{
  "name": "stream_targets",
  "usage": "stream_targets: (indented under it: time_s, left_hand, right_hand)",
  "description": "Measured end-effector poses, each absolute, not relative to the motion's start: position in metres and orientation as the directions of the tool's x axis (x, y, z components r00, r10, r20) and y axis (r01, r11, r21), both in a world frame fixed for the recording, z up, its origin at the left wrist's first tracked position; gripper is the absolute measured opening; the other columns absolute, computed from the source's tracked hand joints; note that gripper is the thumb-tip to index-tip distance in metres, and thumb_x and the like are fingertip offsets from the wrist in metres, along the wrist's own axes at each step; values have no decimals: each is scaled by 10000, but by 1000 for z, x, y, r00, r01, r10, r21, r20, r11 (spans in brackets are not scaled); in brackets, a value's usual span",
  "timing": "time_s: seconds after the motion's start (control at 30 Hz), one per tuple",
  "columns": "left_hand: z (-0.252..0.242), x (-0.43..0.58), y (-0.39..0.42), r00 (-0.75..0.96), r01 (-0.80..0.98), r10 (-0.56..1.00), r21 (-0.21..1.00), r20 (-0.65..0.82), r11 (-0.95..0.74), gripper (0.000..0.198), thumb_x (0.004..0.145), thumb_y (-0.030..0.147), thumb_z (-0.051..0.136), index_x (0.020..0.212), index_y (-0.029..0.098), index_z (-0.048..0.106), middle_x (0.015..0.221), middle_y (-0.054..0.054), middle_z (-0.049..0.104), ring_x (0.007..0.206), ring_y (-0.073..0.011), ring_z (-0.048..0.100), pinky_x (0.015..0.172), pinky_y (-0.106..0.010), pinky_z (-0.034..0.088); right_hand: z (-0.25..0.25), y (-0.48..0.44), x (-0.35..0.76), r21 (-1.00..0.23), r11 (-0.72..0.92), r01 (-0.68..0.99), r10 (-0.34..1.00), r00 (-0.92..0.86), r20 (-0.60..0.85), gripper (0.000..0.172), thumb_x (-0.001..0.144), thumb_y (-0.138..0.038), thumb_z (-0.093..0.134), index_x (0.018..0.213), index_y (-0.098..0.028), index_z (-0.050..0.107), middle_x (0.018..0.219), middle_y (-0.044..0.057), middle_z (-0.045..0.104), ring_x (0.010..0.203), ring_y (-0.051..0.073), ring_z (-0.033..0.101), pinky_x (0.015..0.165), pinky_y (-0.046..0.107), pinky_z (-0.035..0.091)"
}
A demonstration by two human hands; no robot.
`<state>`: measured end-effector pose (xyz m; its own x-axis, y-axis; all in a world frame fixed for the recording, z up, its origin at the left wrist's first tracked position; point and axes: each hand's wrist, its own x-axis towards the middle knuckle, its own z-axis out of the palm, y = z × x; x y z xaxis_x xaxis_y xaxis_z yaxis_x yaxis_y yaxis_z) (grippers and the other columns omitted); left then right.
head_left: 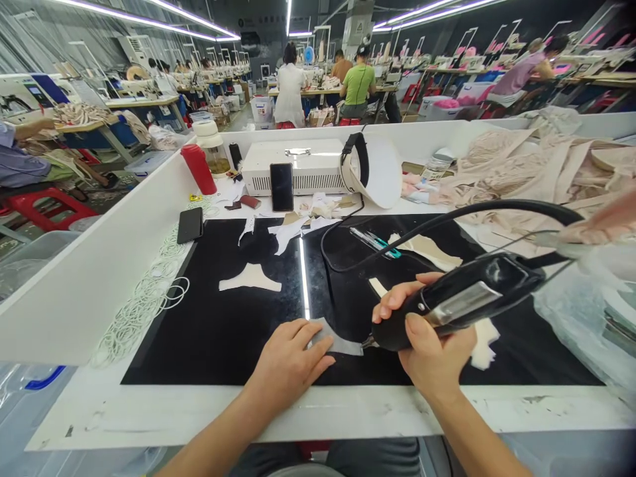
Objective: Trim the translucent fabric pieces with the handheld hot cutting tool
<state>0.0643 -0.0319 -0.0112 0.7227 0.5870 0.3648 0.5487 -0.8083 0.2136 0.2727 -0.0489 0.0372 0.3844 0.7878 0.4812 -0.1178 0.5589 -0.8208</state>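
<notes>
My left hand (293, 354) lies flat with its fingers spread on a small grey curved piece (338, 339), pressing it to the black mat (199, 344). In my right hand (432, 348) is a black corded power tool (467, 295), fingers wrapped round its front end. Its thin metal tip meets the right end of the grey piece. A cream fabric cutout (250, 277) rests on the mat to the left. Partly behind the tool, a pale cut piece (484, 343) lies to the right.
Teal-handled snips (390, 248), tweezers and fabric scraps (293, 228) lie farther back. Behind them stand a phone (281, 187), a vented white box (258, 169) and a red cup (199, 169). Pale elastic loops (139, 311) line the left. A blurred hand-like shape (609, 222) enters at right.
</notes>
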Motion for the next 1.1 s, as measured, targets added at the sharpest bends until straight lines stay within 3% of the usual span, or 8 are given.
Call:
stream_targets:
  time_s: [0.5,0.77,1.1]
  left_hand:
    - [-8,63,-31,734,555,586,195,342,-809,302,1003,378,523,1246,237,634,1237,-63,658,1067,-250,612,892,-435,558]
    - [-3,82,-41,796,462,480,142,369,-875,364,985,409,559,1235,147,607,1237,-80,651,1143,-240,593,1032,-402,492]
    - [-13,102,-42,808,460,492,173,325,-871,440,924,423,655,1237,122,585,1149,-76,655,1049,-246,616,965,-384,528]
  right_hand:
    - [32,-45,273,-810,579,-94,767,399,502,368,866,-258,720,1186,-262,538,848,-12,615,665,150,613,598,345,537]
    - [32,-45,273,-820,568,-69,766,408,497,388,854,-262,728,1187,-258,529,847,-16,620,667,150,618,605,345,537]
    - [35,-44,276,-827,559,-59,761,433,483,388,841,-293,739,1167,-254,532,835,-17,622,648,155,621,596,355,543]
